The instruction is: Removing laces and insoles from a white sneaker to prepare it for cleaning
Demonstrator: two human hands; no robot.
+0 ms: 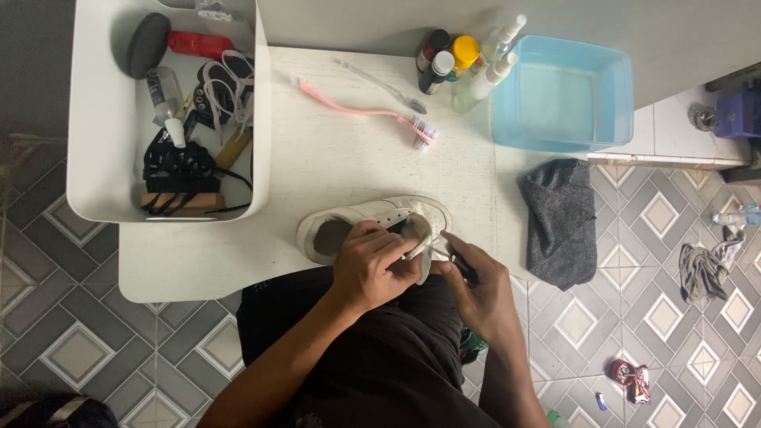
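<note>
A white sneaker [372, 215] lies on its side at the near edge of a white table [333, 158], its opening facing me. My left hand [371, 265] grips the shoe's tongue area and a white lace. Just right of it, my right hand [479, 289] pinches the lace end [432, 252] beside the shoe's eyelets. Both hands meet above my dark-clothed lap.
A white bin [95, 119] at the left holds laces, brushes and a small bottle. Pink and clear toothbrushes [372, 111] lie mid-table. Several bottles [460, 59] stand by a blue basin [563, 91]. A grey cloth [563, 218] hangs off the table's right edge. The floor is patterned tile.
</note>
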